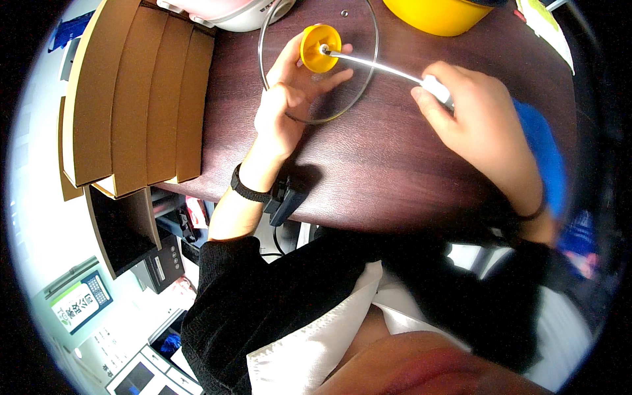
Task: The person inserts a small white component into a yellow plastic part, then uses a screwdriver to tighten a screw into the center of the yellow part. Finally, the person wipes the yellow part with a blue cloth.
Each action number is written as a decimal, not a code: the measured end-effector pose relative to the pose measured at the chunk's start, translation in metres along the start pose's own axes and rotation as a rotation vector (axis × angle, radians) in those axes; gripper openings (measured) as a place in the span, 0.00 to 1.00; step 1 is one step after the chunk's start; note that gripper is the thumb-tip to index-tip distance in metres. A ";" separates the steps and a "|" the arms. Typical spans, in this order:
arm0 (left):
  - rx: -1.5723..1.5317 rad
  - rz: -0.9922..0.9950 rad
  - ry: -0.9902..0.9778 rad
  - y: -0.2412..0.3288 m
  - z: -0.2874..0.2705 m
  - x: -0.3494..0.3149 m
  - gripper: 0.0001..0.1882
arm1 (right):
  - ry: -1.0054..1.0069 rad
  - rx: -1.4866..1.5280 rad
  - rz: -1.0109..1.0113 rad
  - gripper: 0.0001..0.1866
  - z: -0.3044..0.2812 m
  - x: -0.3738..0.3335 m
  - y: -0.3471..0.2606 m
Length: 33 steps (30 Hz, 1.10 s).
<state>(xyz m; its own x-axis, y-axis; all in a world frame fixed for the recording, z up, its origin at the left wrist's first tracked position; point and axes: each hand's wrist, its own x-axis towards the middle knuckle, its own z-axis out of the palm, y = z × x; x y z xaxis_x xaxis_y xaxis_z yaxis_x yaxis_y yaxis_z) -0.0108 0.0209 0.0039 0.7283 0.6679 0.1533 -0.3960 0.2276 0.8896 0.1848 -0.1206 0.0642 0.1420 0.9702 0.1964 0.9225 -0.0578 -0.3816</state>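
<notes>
My left hand (pixel 293 85) supports a clear round lid (pixel 359 99) with a thin metal rim. Its fingers curl around a yellow cup-shaped knob (pixel 316 64) at the lid's middle, with the hollow side facing up. In my right hand (pixel 471 105) is a screwdriver (pixel 385 65) with a white handle and a long thin shaft, closed in the fingers. The tip meets the white centre of the knob; the exact contact is too small to make out. A small metal ring-like piece (pixel 344 13) shows near the lid's far edge.
Brown cardboard dividers (pixel 138 99) stand along the left of the dark wooden table (pixel 395 178). A pink-and-white appliance (pixel 230 13) is at the far left, a yellow bowl-like container (pixel 438 16) at the far right. Something blue (pixel 543 151) lies by my right forearm.
</notes>
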 end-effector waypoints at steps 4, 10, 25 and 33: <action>0.047 0.016 -0.042 0.001 -0.001 0.001 0.43 | -0.005 -0.002 -0.001 0.15 -0.003 0.000 0.000; 0.105 0.019 -0.053 0.002 0.001 0.001 0.44 | 0.010 0.003 -0.021 0.16 -0.003 0.000 0.003; 0.129 0.025 -0.071 0.001 0.000 0.002 0.45 | -0.018 0.004 -0.018 0.17 -0.006 0.000 0.003; 0.117 -0.013 -0.110 0.002 -0.003 0.001 0.47 | -0.053 -0.041 -0.112 0.17 -0.012 0.001 0.010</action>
<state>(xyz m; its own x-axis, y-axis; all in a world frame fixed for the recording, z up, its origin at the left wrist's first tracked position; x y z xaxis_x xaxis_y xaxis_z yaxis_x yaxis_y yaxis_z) -0.0124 0.0245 0.0050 0.7923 0.5824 0.1818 -0.3227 0.1472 0.9350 0.1979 -0.1230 0.0714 0.0194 0.9822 0.1869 0.9457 0.0426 -0.3222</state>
